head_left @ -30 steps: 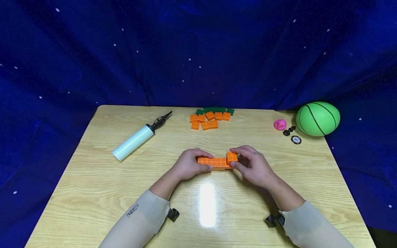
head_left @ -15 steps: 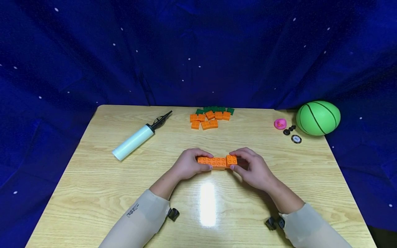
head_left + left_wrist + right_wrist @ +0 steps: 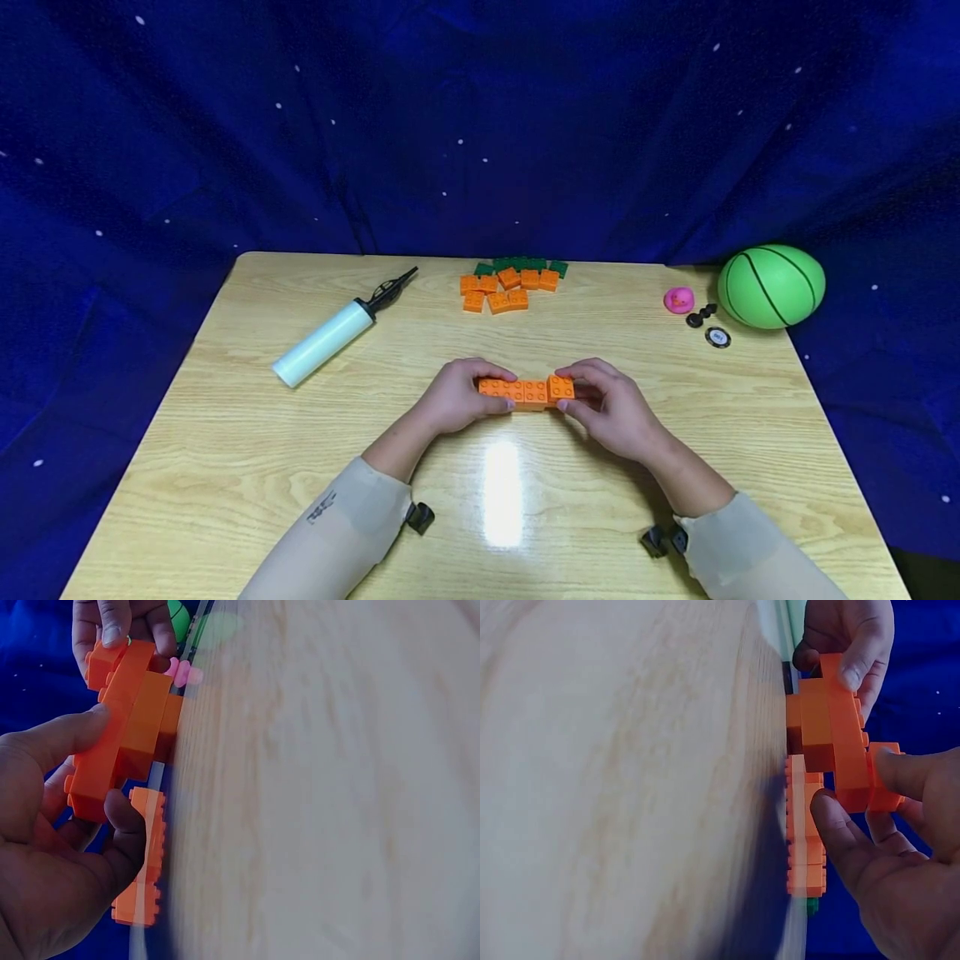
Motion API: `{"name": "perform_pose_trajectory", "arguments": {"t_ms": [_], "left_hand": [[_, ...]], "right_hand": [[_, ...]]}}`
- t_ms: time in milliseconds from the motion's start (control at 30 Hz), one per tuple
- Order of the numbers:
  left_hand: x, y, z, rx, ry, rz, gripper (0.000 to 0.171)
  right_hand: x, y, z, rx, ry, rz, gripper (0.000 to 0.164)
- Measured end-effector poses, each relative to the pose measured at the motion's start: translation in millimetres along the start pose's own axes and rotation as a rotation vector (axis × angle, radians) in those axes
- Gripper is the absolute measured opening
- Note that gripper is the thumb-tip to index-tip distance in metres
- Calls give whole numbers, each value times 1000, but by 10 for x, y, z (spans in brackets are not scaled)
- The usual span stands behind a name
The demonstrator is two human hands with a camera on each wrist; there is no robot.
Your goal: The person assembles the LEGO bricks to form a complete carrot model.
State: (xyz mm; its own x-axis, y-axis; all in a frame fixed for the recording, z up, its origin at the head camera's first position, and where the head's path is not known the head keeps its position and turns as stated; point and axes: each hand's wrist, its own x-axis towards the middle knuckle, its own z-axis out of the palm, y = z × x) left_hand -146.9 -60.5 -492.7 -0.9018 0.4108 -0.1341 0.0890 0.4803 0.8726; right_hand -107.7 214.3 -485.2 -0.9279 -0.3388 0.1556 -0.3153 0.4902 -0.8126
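An orange toy brick assembly (image 3: 534, 392) stands at the middle of the table; the wrist views show it in layers, wider at the top than at the bottom. My left hand (image 3: 461, 400) grips its left end between thumb and fingers. A square orange toy brick (image 3: 561, 387) sits on top at the right end, its studs facing up. My right hand (image 3: 618, 410) pinches that brick, thumb (image 3: 904, 774) on one side. In the right wrist view, another fingertip of this hand lies by the underside of the assembly's end.
Loose orange bricks (image 3: 498, 302) and green bricks (image 3: 519, 264) lie near the table's back edge. At left is a hand pump (image 3: 322, 343). A green ball (image 3: 771, 287), pink rubber duck (image 3: 679, 300), small black object (image 3: 695, 319) and poker chip (image 3: 717, 337) are at back right.
The square brick in my right hand has come down and slightly left onto the assembly's right end, where it now sits level. My left hand has kept its grip in place.
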Motion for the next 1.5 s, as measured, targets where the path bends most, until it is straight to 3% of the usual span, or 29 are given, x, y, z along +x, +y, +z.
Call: {"name": "perform_pose_trajectory", "arguments": {"t_ms": [1200, 1500], "left_hand": [[8, 45, -31, 45, 3, -5, 31], [10, 22, -10, 27, 1, -10, 32]], "right_hand": [[44, -22, 12, -14, 4, 30, 38], [29, 35, 11, -55, -37, 7, 50]]}}
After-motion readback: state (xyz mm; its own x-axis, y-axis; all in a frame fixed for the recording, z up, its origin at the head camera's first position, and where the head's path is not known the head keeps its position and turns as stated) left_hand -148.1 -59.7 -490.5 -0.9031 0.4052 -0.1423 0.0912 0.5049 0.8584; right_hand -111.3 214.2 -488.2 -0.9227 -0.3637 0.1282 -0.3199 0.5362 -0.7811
